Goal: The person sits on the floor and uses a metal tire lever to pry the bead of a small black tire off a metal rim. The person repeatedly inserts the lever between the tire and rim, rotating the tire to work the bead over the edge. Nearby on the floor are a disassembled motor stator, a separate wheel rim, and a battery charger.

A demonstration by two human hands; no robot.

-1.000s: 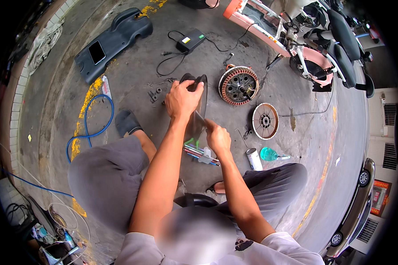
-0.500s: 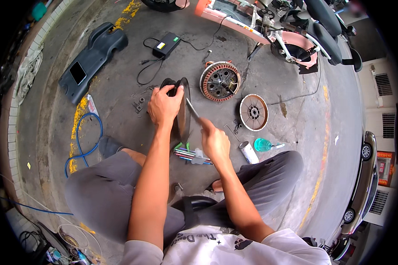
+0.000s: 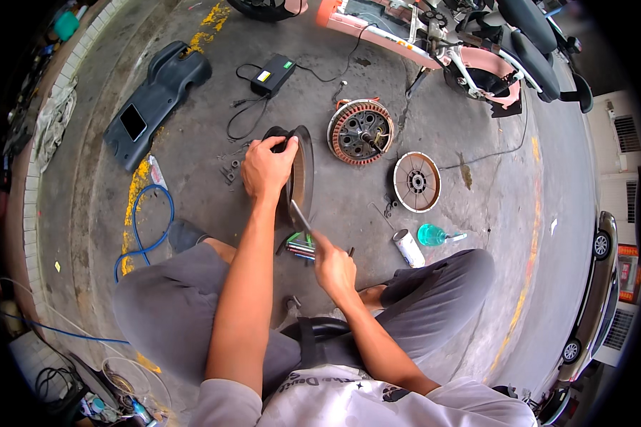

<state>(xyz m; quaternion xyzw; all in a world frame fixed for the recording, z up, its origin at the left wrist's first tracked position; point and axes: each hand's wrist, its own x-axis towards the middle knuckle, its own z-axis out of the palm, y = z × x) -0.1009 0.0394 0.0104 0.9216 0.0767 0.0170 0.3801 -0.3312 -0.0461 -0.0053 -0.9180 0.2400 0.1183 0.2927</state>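
A wheel (image 3: pixel 300 171) is stood on edge on the concrete floor (image 3: pixel 477 235), left of the copper-wound motor core (image 3: pixel 360 132), steadied by the left hand (image 3: pixel 267 167) curled over its rim. A flat tool (image 3: pixel 300 215) is gripped tightly in the right hand (image 3: pixel 335 269), its tip against the wheel for prying.

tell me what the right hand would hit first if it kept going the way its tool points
Probably the dark round wheel rim that the left hand holds upright. The right hand grips a slim metal tool aimed up-left at the rim's lower edge. Depth is unclear, so contact cannot be confirmed.
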